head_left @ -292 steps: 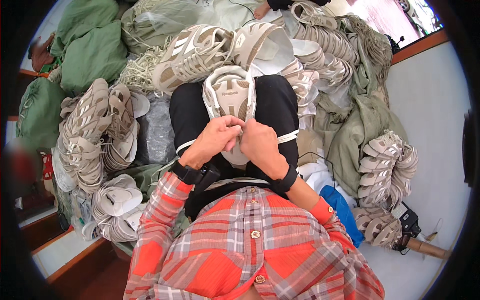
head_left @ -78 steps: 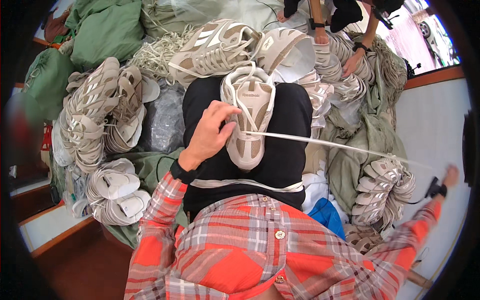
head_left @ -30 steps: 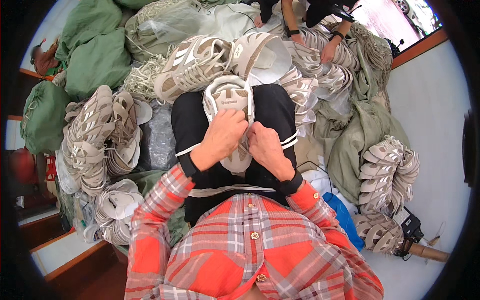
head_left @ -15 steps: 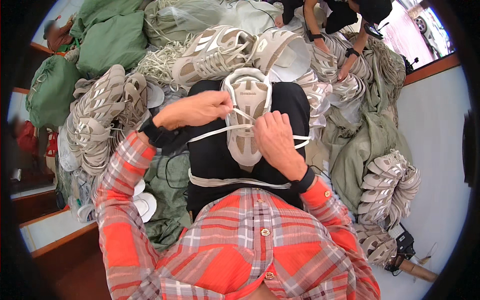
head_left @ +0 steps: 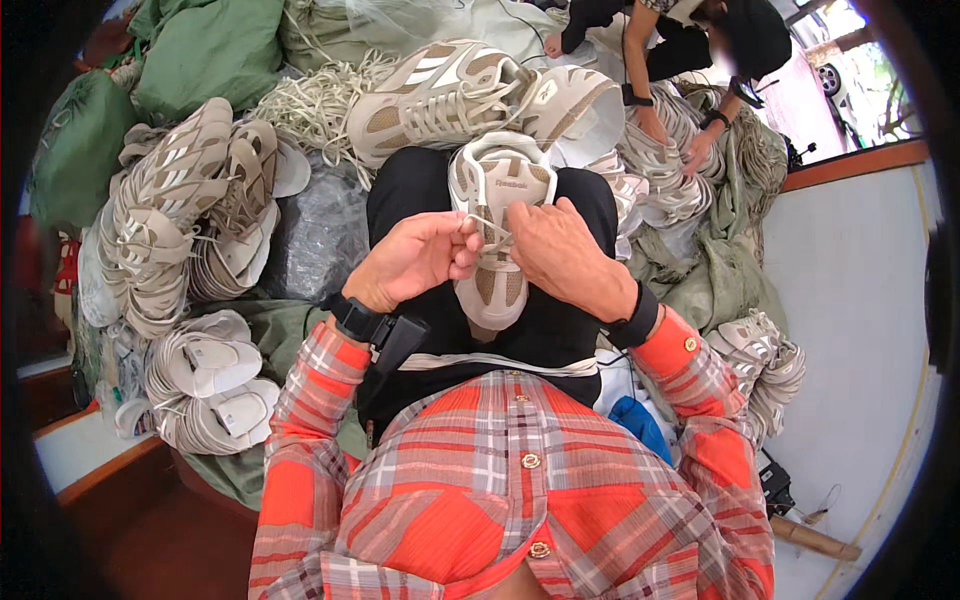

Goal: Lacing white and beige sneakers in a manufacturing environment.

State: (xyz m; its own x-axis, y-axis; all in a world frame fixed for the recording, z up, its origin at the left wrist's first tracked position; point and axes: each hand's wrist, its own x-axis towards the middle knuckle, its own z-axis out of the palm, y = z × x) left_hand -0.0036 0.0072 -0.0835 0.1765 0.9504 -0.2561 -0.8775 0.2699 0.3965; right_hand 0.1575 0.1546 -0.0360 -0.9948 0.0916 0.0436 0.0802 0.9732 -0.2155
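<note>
Your left hand [head_left: 415, 260] and right hand [head_left: 560, 255] sit together on the shoe [head_left: 495, 235], apparently pinching its lace [head_left: 487, 222] between them.

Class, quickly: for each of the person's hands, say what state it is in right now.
Left hand: closed, pinching the white lace of the beige shoe.
Right hand: resting on the shoe; whether it pinches the lace cannot be told.

Both hands meet over the lap, fingers pinched

The left hand [head_left: 415, 258] curls in from the left, thumb and fingertips drawn together in a tight pinch, a black band on its wrist — the right hand [head_left: 560, 255] lies palm down just beside it, its fingers almost touching the left's, a black band at that wrist too; both forearms wear orange plaid sleeves, elbows bent outward
</note>
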